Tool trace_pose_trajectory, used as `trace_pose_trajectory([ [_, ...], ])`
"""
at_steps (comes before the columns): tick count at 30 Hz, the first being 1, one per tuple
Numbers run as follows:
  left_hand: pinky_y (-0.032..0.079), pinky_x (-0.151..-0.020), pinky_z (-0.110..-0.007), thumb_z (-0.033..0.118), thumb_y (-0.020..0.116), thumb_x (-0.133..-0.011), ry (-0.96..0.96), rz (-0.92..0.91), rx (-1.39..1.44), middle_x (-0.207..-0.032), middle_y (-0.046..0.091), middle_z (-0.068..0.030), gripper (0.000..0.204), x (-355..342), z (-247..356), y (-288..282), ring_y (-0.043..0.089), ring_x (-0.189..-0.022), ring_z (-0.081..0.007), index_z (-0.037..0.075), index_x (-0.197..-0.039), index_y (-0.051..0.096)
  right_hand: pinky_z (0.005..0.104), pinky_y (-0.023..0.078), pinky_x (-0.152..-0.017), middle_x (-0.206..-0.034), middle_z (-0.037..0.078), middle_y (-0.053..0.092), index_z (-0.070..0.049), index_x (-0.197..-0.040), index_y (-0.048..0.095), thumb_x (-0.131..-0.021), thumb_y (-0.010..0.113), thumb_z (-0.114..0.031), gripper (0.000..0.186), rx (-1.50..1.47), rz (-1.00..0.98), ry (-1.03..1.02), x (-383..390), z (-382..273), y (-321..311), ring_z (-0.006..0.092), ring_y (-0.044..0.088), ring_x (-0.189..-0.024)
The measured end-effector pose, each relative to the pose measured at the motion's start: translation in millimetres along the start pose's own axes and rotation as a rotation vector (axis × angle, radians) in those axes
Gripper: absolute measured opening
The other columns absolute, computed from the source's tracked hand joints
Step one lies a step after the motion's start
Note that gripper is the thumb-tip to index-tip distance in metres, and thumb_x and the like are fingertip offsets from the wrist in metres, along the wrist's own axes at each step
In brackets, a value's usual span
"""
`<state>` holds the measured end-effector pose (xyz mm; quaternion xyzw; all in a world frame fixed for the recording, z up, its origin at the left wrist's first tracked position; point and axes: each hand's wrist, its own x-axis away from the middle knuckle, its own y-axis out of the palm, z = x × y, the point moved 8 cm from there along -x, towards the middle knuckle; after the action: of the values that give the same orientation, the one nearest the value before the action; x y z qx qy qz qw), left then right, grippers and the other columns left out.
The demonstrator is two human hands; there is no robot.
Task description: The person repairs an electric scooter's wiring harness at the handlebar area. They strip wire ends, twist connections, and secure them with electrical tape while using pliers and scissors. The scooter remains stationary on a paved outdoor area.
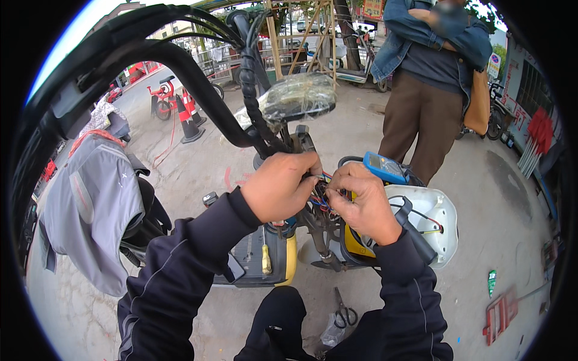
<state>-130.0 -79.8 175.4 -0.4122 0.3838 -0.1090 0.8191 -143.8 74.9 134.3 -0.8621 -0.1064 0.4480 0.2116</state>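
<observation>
My left hand (283, 183) pinches at a bundle of thin coloured wires (320, 203) on the scooter's steering column, below the thick black cable bundle (250, 84). My right hand (355, 201) pinches among the same wires, just to the right of it. A blue multimeter (382, 168) lies behind my right hand. A white plastic housing (445, 228) with a black cable sits at the right. Below my left hand, a yellow-handled screwdriver (265, 259) and a black phone-like object (235, 269) lie on the footboard (274, 275).
A person (415, 102) with crossed arms stands beyond the scooter at right. A grey jacket (90, 210) drapes over something at left. The handlebar (174, 48) arches across the upper left. Traffic cones (188, 124) stand behind. Scissors (342, 310) lie on the ground below.
</observation>
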Motion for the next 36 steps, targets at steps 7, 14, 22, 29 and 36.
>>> trace_pose_trajectory([
  [7, 0.053, -0.070, -0.045, 0.002, 0.069, -0.095, -0.113, -0.060, 0.009, -0.086, 0.070, -0.0230, 0.011, -3.7, -3.1, 3.6, 0.069, -0.081, -0.0432, -0.003, -0.103, 0.064, 0.0427, 0.053, -0.078, -0.092, 0.012, 0.070, -0.001, -0.088, 0.076, -0.083, 0.076, -0.004, 0.005, 0.013, 0.052, 0.021, 0.0, 5.8, 1.9, 0.0336, 0.068, -0.088],
  [14, 0.054, -0.071, -0.050, 0.005, 0.070, -0.093, -0.165, -0.056, 0.065, -0.084, 0.070, -0.0236, 0.013, -1.2, -8.3, 4.2, 0.070, -0.084, -0.0466, -0.002, -0.101, 0.063, 0.0439, 0.052, -0.076, -0.088, 0.012, 0.069, 0.000, -0.084, 0.077, -0.083, 0.076, -0.004, 0.004, -0.044, 0.113, 0.036, -2.0, 6.4, 4.0, 0.0337, 0.068, -0.086],
  [22, 0.056, -0.069, -0.029, 0.002, 0.064, -0.106, -0.245, -0.139, 0.160, -0.097, 0.069, -0.0066, 0.009, 4.0, -18.5, 8.9, 0.067, -0.079, -0.0132, -0.004, -0.111, 0.064, 0.0449, 0.052, -0.076, -0.086, 0.013, 0.069, -0.001, -0.085, 0.078, -0.083, 0.075, -0.006, 0.006, -0.065, 0.188, 0.072, -0.6, 12.0, 1.5, 0.0348, 0.068, -0.085],
  [29, 0.050, -0.048, -0.024, 0.003, 0.062, -0.108, -0.453, -0.205, 0.403, -0.100, 0.070, -0.0064, 0.010, 12.2, -22.0, 10.6, 0.059, -0.055, -0.0058, -0.005, -0.115, 0.063, 0.0380, 0.053, -0.079, -0.091, 0.013, 0.071, 0.004, -0.090, 0.075, -0.086, 0.077, -0.003, 0.008, -0.033, 0.088, 0.035, -1.1, 9.0, 9.3, 0.0287, 0.068, -0.087],
  [36, 0.049, -0.048, -0.023, 0.003, 0.063, -0.108, -0.460, -0.196, 0.431, -0.100, 0.071, -0.0071, 0.011, 11.4, -23.1, 11.4, 0.060, -0.055, -0.0069, -0.006, -0.114, 0.063, 0.0462, 0.052, -0.076, -0.089, 0.015, 0.069, 0.001, -0.084, 0.076, -0.084, 0.075, -0.008, 0.008, -0.072, 0.121, -0.002, -2.4, 6.5, 9.8, 0.0373, 0.067, -0.087],
])
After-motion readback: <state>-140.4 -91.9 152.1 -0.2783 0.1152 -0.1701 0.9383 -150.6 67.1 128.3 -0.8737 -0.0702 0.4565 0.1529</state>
